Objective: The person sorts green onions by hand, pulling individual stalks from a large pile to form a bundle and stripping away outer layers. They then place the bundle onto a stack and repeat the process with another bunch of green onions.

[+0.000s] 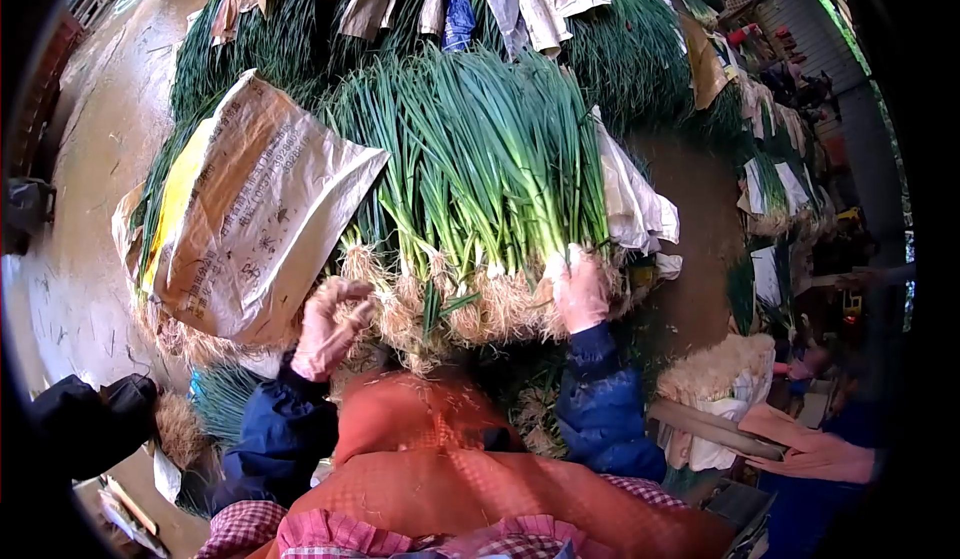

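A thick heap of green onions (480,159) lies in front of me, leaves pointing away and pale, stringy roots toward my body. My right hand (582,291), in a thin pale glove, closes around the white stems at the heap's right end. On the left, my left hand (335,327), gloved the same way, is beside the roots with its fingers curled inward; whatever might be between them is too small to name. A printed woven sack (255,214) with a yellow stripe covers the onions to the left of that hand.
More onion bundles (640,69) topped with sacks and cloths lie farther back. White sacking (635,199) borders the heap's right side. At right, a person's pink-sleeved arm (810,449) is near a wooden pole (715,429) and a root bundle (718,367). Wet floor (95,209) shows at left.
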A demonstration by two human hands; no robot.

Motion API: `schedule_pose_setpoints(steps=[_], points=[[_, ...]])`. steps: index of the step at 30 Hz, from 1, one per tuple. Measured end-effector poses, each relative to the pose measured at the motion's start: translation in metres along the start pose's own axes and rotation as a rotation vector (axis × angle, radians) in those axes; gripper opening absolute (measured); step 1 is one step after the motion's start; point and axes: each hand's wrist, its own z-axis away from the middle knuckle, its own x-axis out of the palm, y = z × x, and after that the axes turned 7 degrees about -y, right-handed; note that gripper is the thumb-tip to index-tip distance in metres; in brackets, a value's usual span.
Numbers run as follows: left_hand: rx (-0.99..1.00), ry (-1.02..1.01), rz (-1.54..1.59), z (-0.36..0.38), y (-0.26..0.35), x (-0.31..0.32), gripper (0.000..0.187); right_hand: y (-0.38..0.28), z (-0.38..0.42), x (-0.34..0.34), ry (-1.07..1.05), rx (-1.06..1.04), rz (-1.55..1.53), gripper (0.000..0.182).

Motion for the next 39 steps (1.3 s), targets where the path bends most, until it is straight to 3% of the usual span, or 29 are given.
schedule_pose_setpoints(steps=[1, 2, 4, 7, 8, 10, 12, 13, 17, 18, 20, 21, 22, 24, 25, 26, 28, 29, 30, 32, 33, 35, 36, 37, 39], points=[[-0.081, -0.172, 0.477, -0.002, 0.001, 0.039, 0.018, 0.028, -0.002, 0.008, -0.018, -0.124, 0.136, 0.026], [-0.202, -0.266, 0.752, -0.005, 0.014, 0.077, 0.022, 0.060, 0.001, 0.018, -0.040, -0.251, 0.273, 0.027], [-0.397, -0.211, 1.000, -0.007, 0.005, 0.145, 0.026, 0.063, 0.020, 0.031, -0.241, -0.395, 0.291, 0.026], [-0.314, -0.014, 0.995, 0.008, -0.032, 0.198, 0.021, 0.130, 0.003, 0.049, -0.484, -0.349, -0.170, 0.025], [-0.325, 0.007, 1.017, 0.016, -0.030, 0.203, 0.022, 0.115, 0.001, 0.043, -0.546, -0.136, -0.306, 0.025], [-0.307, 0.024, 0.869, 0.023, -0.012, 0.212, 0.016, 0.082, -0.020, 0.040, -0.508, -0.072, -0.359, 0.023], [-0.240, 0.032, 0.824, 0.024, -0.002, 0.220, 0.014, 0.108, -0.068, 0.070, -0.408, -0.120, -0.341, 0.020], [-0.219, 0.103, 0.643, 0.021, -0.005, 0.221, 0.013, 0.116, -0.078, 0.078, -0.377, -0.189, -0.367, 0.016], [-0.253, 0.182, 0.908, 0.019, 0.027, 0.220, 0.018, 0.114, -0.024, 0.061, -0.389, -0.012, -0.659, 0.011], [-0.218, 0.214, 0.841, 0.019, 0.007, 0.224, 0.020, 0.113, -0.009, 0.058, -0.397, 0.034, -0.755, 0.010], [-0.349, 0.014, 0.579, 0.028, -0.006, 0.224, 0.016, 0.125, -0.017, 0.068, -0.388, 0.021, -0.909, 0.008], [-0.329, 0.000, 0.647, 0.029, 0.013, 0.231, 0.015, 0.099, -0.013, 0.058, -0.413, 0.031, -0.844, 0.008], [-0.390, -0.016, 0.580, 0.029, 0.022, 0.228, 0.019, 0.088, -0.014, 0.062, -0.412, -0.162, -0.808, 0.009], [-0.298, 0.126, 0.711, 0.026, -0.006, 0.234, 0.022, 0.100, -0.010, 0.061, -0.272, -0.179, -0.507, 0.011], [-0.312, 0.142, 0.861, 0.028, -0.012, 0.229, 0.023, 0.107, 0.006, 0.051, -0.362, 0.060, -0.695, 0.007], [-0.224, 0.172, 0.895, 0.024, -0.016, 0.225, 0.022, 0.111, 0.024, 0.042, -0.404, 0.039, -0.734, 0.012], [-0.252, 0.135, 1.016, 0.027, -0.032, 0.212, 0.023, 0.116, 0.041, 0.034, -0.402, -0.025, -0.724, 0.018], [-0.277, 0.069, 0.922, 0.027, -0.053, 0.207, 0.025, 0.109, 0.037, 0.038, -0.269, -0.259, -0.545, 0.023], [-0.313, 0.021, 0.995, 0.026, -0.066, 0.202, 0.024, 0.101, 0.028, 0.047, -0.196, -0.380, -0.567, 0.023], [-0.247, 0.002, 0.704, 0.019, -0.074, 0.193, 0.022, 0.077, 0.016, 0.051, -0.638, -0.067, -1.438, 0.021], [-0.231, 0.008, 0.532, 0.018, -0.064, 0.183, 0.021, 0.074, 0.023, 0.041, -0.541, -0.102, -1.339, 0.022], [-0.243, 0.164, 1.031, 0.015, -0.044, 0.172, 0.021, 0.072, 0.032, 0.010, -0.385, -0.106, -1.094, 0.024], [-0.246, 0.054, 0.878, 0.020, -0.032, 0.154, 0.017, 0.072, 0.035, -0.006, -0.325, -0.081, -0.954, 0.024], [-0.247, 0.002, 0.974, 0.019, -0.038, 0.146, 0.014, 0.081, 0.028, -0.008, -0.455, -0.035, -0.805, 0.031], [-0.259, -0.046, 1.200, 0.017, -0.044, 0.140, 0.010, 0.065, 0.023, 0.026, -0.583, 0.141, -0.686, 0.025]])
